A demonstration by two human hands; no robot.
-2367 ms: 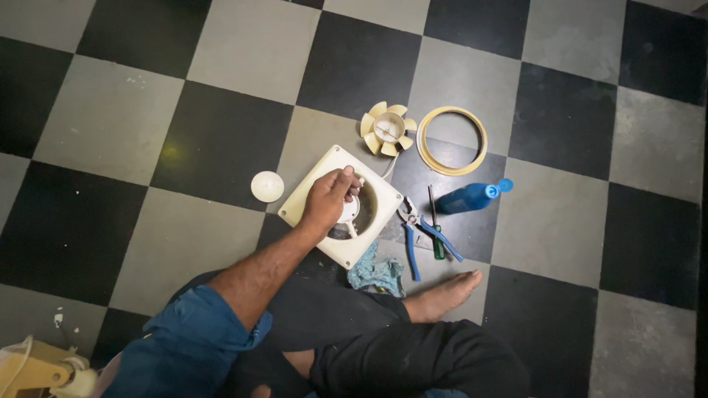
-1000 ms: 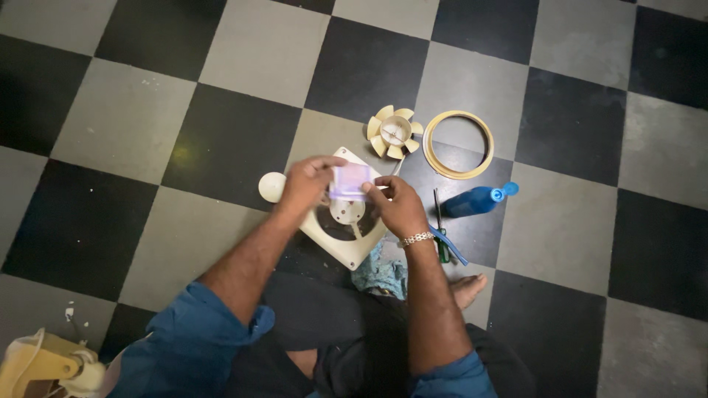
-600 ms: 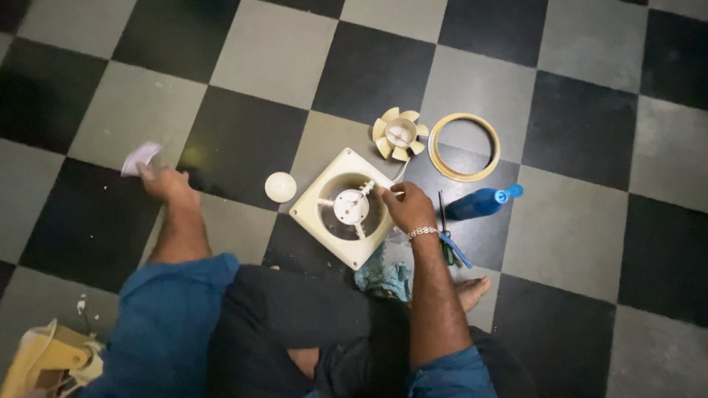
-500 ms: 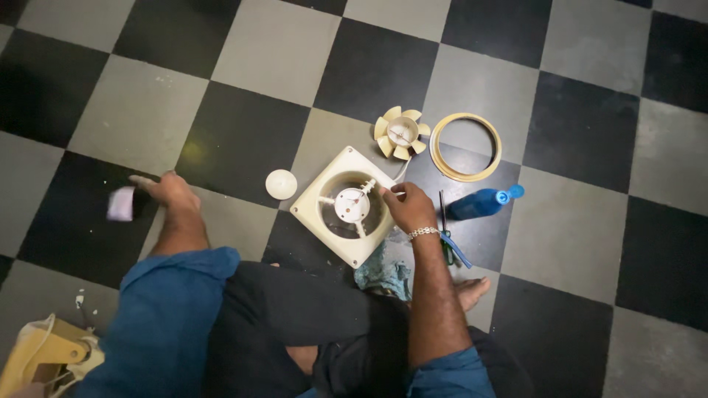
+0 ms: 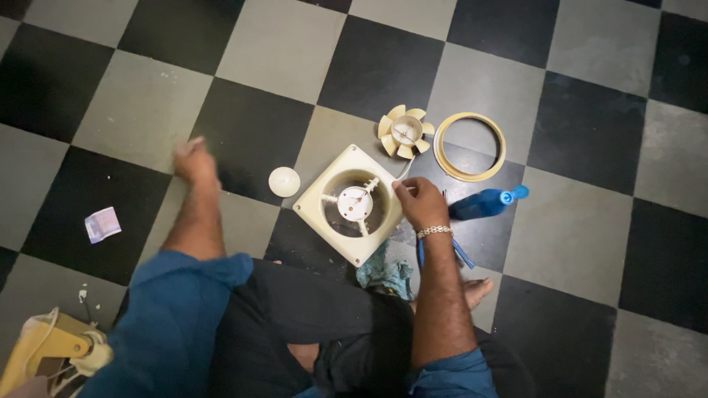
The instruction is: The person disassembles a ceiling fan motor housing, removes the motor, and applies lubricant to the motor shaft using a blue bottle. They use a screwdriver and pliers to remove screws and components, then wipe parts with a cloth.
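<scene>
Fan housing: square cream frame (image 5: 352, 204) lying flat on the checkered floor (image 5: 280, 44), straddling 1 black and 1 pale tile; round motor hub at its middle
Right hand: (image 5: 419, 202) fingers curled on the housing's right edge, gripping it
Left hand: (image 5: 193, 158) blurred, out over the floor left of the housing; holds nothing that shows; how far open, cannot tell
Near things: small round cap (image 5: 284, 181) just left of housing; fan blade (image 5: 404, 131) and cream ring (image 5: 470, 146) beyond it; blue bottle (image 5: 483, 203) to the right; rag (image 5: 385, 270) by the knee
Far left: folded paper (image 5: 102, 223), well apart
Open floor: bare tiles along the top and right edges
</scene>
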